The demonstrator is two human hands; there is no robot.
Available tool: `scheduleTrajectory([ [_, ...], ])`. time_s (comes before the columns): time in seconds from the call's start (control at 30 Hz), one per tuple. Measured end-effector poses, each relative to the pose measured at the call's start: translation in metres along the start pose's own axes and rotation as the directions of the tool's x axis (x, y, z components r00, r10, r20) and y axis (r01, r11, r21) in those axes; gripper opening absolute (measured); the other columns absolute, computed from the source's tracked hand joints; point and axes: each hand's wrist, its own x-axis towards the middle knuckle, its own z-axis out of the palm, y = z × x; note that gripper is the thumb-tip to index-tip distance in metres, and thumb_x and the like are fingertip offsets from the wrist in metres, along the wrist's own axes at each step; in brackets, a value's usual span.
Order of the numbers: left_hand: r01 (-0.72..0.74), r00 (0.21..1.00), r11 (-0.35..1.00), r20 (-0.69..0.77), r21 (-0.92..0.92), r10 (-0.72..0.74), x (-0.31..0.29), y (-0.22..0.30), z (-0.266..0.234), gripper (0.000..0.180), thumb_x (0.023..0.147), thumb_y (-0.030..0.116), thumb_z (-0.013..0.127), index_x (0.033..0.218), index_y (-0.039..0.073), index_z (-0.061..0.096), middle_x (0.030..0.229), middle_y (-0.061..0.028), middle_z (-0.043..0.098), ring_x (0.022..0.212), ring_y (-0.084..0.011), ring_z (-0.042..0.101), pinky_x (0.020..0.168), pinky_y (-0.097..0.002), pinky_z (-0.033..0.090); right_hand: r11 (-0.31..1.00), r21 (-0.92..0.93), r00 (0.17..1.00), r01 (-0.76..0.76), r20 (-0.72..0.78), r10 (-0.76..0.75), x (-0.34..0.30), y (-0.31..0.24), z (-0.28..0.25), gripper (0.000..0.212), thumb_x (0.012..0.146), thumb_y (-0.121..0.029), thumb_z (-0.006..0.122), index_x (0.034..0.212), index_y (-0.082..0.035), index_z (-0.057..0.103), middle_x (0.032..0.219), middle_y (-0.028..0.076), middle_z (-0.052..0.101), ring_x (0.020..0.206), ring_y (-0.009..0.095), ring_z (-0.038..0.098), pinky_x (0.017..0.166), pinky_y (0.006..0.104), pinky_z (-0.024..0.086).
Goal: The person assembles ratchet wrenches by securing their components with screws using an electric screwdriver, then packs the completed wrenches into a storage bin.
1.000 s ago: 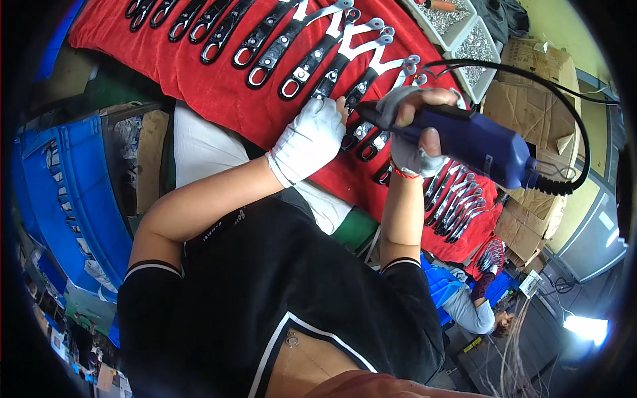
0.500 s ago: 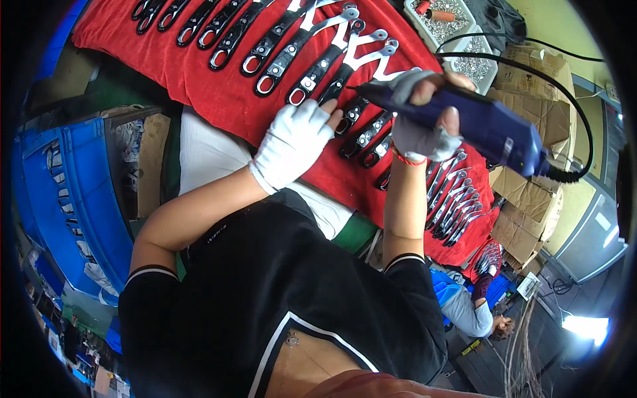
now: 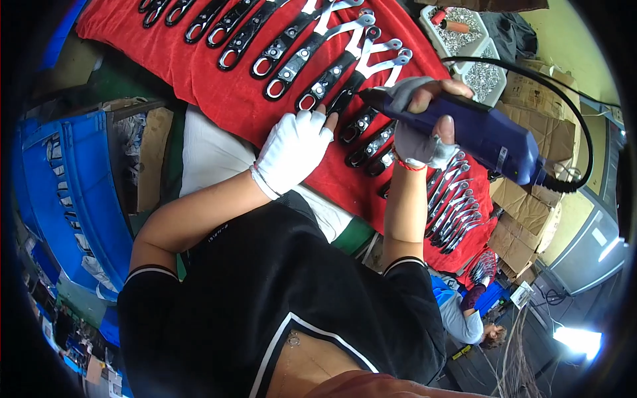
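Observation:
My right hand (image 3: 428, 123), in a white glove with bare fingertips, is wrapped round a dark blue corded electric screwdriver (image 3: 481, 136). The tool lies almost level, its narrow tip pointing left at a black-handled metal tool (image 3: 344, 96). Whether the tip touches it, I cannot tell. My left hand (image 3: 298, 142), gloved in white with a bare fingertip showing, has its curled fingers on the lower end of that same handle. Similar tools with oval-holed black handles (image 3: 279, 79) and silver arms (image 3: 381, 60) lie in a row on red cloth (image 3: 219, 109).
Two white bins of small metal parts (image 3: 458, 40) stand at the far right, beside cardboard boxes (image 3: 531, 146). The screwdriver's black cable (image 3: 584, 119) loops to the right. Blue crates (image 3: 73, 199) are at the left. More metal pieces (image 3: 458, 212) lie right, with another person (image 3: 464, 318) beyond.
The whole view has shifted slightly, moving the tools and cloth a little right and down. The screwdriver's tip sits slightly lower beside the handle. Both hands keep their hold.

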Motion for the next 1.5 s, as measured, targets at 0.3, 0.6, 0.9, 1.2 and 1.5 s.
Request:
scheduleTrajectory([
  [0.3,-0.006,1.000,0.999,0.014,0.048,0.005,0.001,0.001,-0.001,0.038,0.083,0.017,0.052,0.118,0.004,0.055,0.113,-0.0128,0.057,0.082,-0.0172,0.049,0.066,-0.0275,0.040,1.000,-0.006,0.998,-0.030,0.049,0.030,0.002,0.001,0.001,0.043,0.078,-0.029,0.060,0.111,-0.004,0.047,0.069,0.010,0.049,0.060,0.024,0.050,0.057,0.0379,0.043],
  [0.6,-0.016,0.992,0.999,-0.125,0.045,0.022,0.000,0.003,0.012,0.029,0.084,0.014,0.053,0.110,0.002,0.057,0.099,-0.0115,0.059,0.065,-0.0159,0.044,0.050,-0.0238,0.040,0.997,0.049,0.995,-0.054,0.091,0.050,0.002,0.000,0.001,0.043,0.078,-0.029,0.060,0.112,-0.005,0.047,0.069,0.008,0.049,0.059,0.023,0.050,0.057,0.0380,0.043],
  [0.9,0.046,0.993,0.998,-0.108,-0.039,-0.050,-0.002,0.005,0.019,0.028,0.084,0.013,0.053,0.110,0.002,0.057,0.094,-0.0101,0.059,0.065,-0.0149,0.044,0.049,-0.0236,0.040,0.999,0.042,0.998,0.020,0.053,-0.022,0.001,0.000,0.002,0.044,0.079,-0.026,0.057,0.115,-0.003,0.046,0.071,0.011,0.051,0.059,0.025,0.051,0.058,0.0386,0.044],
  [1.2,0.022,1.000,0.999,-0.009,0.045,-0.022,0.000,0.007,0.007,0.035,0.085,0.018,0.050,0.115,0.003,0.056,0.109,-0.0131,0.059,0.075,-0.0158,0.048,0.064,-0.0270,0.039,0.998,-0.007,0.998,0.063,0.031,-0.062,-0.002,-0.003,0.006,0.044,0.080,-0.028,0.058,0.115,-0.004,0.047,0.070,0.010,0.050,0.059,0.025,0.052,0.058,0.0393,0.044],
  [1.5,0.021,1.000,0.999,-0.020,0.046,-0.020,0.000,0.006,0.006,0.036,0.084,0.017,0.050,0.117,0.003,0.055,0.109,-0.0134,0.058,0.075,-0.0158,0.048,0.064,-0.0273,0.040,0.999,-0.053,0.998,0.004,0.069,-0.001,0.000,0.001,0.001,0.044,0.080,-0.030,0.058,0.114,-0.005,0.047,0.070,0.009,0.050,0.059,0.024,0.051,0.057,0.0386,0.043],
])
